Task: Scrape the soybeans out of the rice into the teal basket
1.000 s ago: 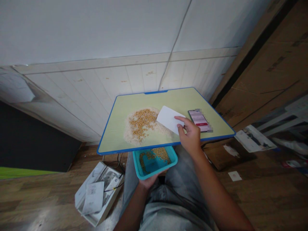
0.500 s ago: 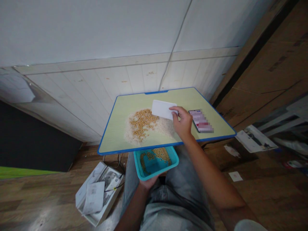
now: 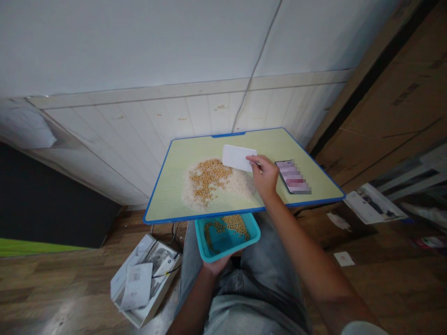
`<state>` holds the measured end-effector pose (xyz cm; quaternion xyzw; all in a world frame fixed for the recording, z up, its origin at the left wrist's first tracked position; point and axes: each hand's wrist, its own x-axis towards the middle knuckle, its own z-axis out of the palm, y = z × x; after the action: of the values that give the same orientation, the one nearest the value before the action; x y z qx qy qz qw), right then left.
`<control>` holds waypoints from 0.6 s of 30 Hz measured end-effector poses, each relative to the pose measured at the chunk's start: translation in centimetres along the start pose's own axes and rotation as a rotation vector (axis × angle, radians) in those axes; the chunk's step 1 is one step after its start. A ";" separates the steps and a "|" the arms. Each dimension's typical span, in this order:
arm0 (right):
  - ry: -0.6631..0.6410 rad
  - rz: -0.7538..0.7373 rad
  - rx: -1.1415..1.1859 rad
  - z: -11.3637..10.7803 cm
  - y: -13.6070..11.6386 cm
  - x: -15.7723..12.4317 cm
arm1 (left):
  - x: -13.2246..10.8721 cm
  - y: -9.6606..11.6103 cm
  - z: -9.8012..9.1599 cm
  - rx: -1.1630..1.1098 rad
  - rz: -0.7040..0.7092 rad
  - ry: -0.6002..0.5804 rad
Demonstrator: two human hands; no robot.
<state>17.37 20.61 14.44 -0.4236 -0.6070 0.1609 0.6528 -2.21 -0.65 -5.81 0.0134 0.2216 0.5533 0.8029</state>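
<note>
Right hand (image 3: 267, 177) had white card (image 3: 236, 157) pinched at one end, long axis running left toward soybeans (image 3: 209, 173) atop rice (image 3: 242, 183) on desk (image 3: 167, 186). Left hand (image 3: 217, 266), farther from them, cupped teal tray (image 3: 223, 243) underneath, fingers mostly hidden.

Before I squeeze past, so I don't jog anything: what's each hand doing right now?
Left hand: under the turquoise tray, supporting it; open or closed cannot be told.
Right hand: closed, holding the white card by one end.
</note>
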 end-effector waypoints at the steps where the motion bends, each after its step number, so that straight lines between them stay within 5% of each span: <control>1: -0.004 -0.001 -0.005 -0.1 0.1 -0.3 | 0.1 0.0 -0.1 0.005 -0.007 -0.004; 18: 0.060 0.080 0.068 -0.2 0.2 -1.2 | -1.1 0.0 3.2 0.110 0.043 0.023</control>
<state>17.42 19.78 13.49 -0.4298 -0.5639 0.1947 0.6778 -1.35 -0.88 -2.50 0.0561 0.2605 0.5575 0.7862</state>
